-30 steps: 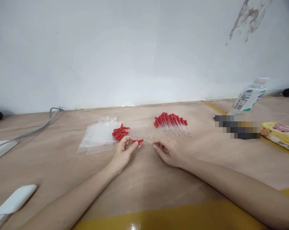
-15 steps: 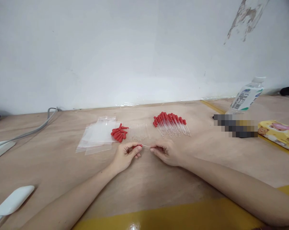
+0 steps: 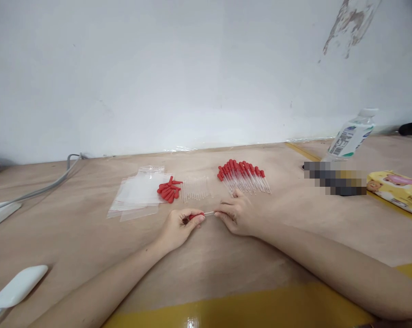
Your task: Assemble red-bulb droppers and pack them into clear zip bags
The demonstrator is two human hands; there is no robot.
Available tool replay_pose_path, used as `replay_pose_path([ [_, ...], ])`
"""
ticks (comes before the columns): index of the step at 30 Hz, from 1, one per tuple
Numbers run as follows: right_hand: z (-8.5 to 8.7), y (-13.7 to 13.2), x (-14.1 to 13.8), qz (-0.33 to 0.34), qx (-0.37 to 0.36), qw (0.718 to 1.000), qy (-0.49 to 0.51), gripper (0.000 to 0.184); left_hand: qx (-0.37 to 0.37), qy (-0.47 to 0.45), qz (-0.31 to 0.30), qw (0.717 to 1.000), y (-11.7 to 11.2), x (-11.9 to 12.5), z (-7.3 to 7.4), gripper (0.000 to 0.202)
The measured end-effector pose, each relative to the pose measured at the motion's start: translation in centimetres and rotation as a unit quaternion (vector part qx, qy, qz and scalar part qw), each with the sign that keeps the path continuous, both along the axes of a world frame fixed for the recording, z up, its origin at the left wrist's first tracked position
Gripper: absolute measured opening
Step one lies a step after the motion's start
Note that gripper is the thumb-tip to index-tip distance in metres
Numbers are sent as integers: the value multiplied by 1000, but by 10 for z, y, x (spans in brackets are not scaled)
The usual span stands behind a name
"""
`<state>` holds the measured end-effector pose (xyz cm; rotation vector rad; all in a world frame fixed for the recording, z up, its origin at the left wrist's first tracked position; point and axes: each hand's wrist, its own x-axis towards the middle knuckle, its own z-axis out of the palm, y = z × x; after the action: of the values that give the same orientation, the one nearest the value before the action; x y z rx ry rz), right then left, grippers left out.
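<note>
Table [image 3: 206, 264]: brown, yellow-banded | red bulbs [image 3: 169, 193]: on table | wall [image 3: 178, 82]: white, stained

Pale wall [image 3: 158, 82], peeling patch [image 3: 352, 27] upper right; brown tabletop [image 3: 192, 269] below.

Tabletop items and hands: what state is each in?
Left hand: pinching a red bulb
Right hand: pinching a clear tube
Held tube: one end at the bulb, depth unclear
Loose bulbs: clustered, tubeless
Loose tubes: side by side, bulbless
Bulb-topped tubes: lying together
Plastic bags: flat, overlapping
Bottle: capped
</note>
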<state>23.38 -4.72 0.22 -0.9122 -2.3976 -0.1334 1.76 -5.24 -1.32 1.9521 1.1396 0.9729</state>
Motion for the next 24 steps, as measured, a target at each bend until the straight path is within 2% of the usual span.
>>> replay_pose_path([
  [8,-1,0,-6,33,-2,999,2,27,61,48,-2,997,-4,1,5,19],
  [17,-3,0,-13,45,-148,988,-8,32,87,110,-67,988,-7,1,12,18],
  [20,6,-2,-16,36,-187,982,-6,32,129,96,-72,984,-2,-1,14,18],
  [24,28,-6,-15,-1,-188,981,-51,23,194,99,-53,975,8,-7,16,20],
])
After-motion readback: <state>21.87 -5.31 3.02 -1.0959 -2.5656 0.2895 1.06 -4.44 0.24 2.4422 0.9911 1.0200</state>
